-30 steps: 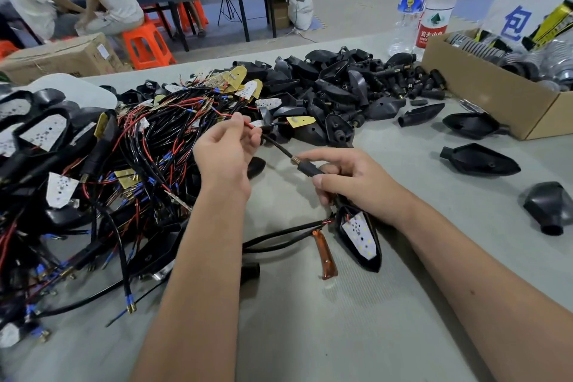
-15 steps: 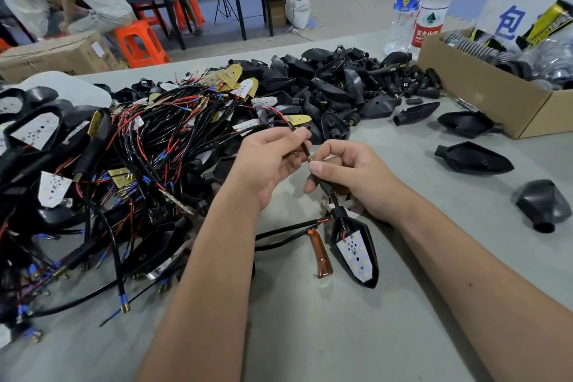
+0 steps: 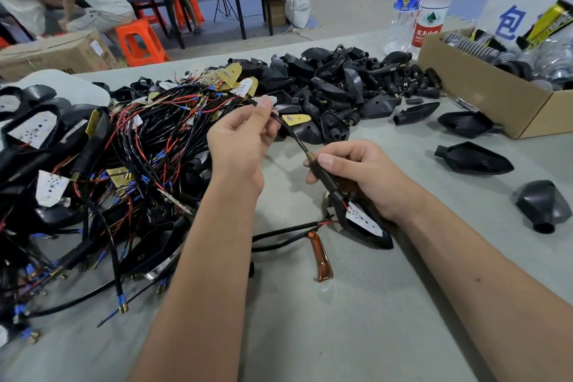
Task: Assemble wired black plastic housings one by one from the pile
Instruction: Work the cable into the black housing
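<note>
My right hand (image 3: 369, 177) grips the black stem of a black plastic housing (image 3: 362, 226) that holds a white LED board and tilts down toward the table. A black sheathed wire (image 3: 291, 135) runs up and left out of the stem. My left hand (image 3: 242, 139) pinches that wire between thumb and fingers, a short way above the stem's threaded brass end. A tangled pile of black and red wired boards (image 3: 130, 149) lies at the left. A heap of empty black housings and stems (image 3: 335, 87) lies behind my hands.
A cardboard box (image 3: 483, 93) of parts stands at the right, with two water bottles (image 3: 418, 3) behind it. Loose black housings (image 3: 474, 158) lie at the right of the grey table (image 3: 341, 319). An amber lens (image 3: 322, 260) and loose cable lie near my right forearm. People sit at a far table.
My left hand has slid up and left along the wire, away from my right hand, so more wire shows between them. The housing in my right hand has tilted a little.
</note>
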The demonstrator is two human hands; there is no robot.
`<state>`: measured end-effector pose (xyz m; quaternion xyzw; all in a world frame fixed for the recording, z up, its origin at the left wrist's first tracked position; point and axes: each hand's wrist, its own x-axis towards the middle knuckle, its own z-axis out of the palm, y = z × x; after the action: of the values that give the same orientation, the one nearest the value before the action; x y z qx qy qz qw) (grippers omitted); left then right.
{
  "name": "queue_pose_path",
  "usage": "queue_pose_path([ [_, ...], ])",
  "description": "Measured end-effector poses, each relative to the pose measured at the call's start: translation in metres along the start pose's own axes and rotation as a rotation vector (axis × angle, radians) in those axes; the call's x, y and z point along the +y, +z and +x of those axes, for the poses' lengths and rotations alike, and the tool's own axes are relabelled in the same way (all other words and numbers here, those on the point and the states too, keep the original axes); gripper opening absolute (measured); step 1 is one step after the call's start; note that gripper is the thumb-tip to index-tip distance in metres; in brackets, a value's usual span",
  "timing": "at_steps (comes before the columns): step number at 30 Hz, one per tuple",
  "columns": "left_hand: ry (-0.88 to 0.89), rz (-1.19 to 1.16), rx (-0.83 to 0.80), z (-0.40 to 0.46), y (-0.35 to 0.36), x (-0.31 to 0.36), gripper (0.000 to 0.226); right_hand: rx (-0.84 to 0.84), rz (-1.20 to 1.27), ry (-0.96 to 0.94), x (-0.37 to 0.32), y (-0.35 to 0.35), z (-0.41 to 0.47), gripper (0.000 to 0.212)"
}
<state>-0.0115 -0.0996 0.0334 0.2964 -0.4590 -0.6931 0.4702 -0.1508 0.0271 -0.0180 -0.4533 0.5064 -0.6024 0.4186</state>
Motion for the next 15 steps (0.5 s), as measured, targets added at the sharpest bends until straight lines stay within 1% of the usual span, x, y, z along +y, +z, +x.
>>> queue_pose_path([
  [3,-0.013,-0.053,-0.036,0.001,0.003,0.004,0.013,0.017,0.151,-0.002,0.001,-0.001,0.001,0.028],
  [5,-0.085,-0.048,-0.096,0.002,0.003,0.004,0.011,0.065,0.223,-0.028,0.002,-0.001,0.002,0.029],
  [6,-0.145,0.008,-0.136,0.003,0.002,0.001,0.013,0.098,0.241,-0.049,0.003,-0.002,0.003,0.028],
  [8,-0.284,0.206,-0.238,0.002,-0.002,-0.009,0.018,0.153,0.283,-0.096,0.003,-0.001,0.003,0.025],
  [10,-0.386,0.382,-0.382,-0.001,-0.005,-0.02,0.023,0.204,0.356,-0.122,0.001,0.0,0.003,0.025],
  [12,-0.41,0.429,-0.534,-0.006,-0.007,-0.026,0.023,0.254,0.393,-0.133,-0.001,0.0,0.003,0.027],
  [13,-0.402,0.43,-0.59,-0.008,-0.007,-0.027,0.019,0.276,0.394,-0.136,-0.001,-0.001,0.003,0.028],
  [15,-0.359,0.451,-0.621,-0.01,-0.006,-0.027,0.01,0.299,0.394,-0.13,-0.002,-0.002,0.003,0.029],
])
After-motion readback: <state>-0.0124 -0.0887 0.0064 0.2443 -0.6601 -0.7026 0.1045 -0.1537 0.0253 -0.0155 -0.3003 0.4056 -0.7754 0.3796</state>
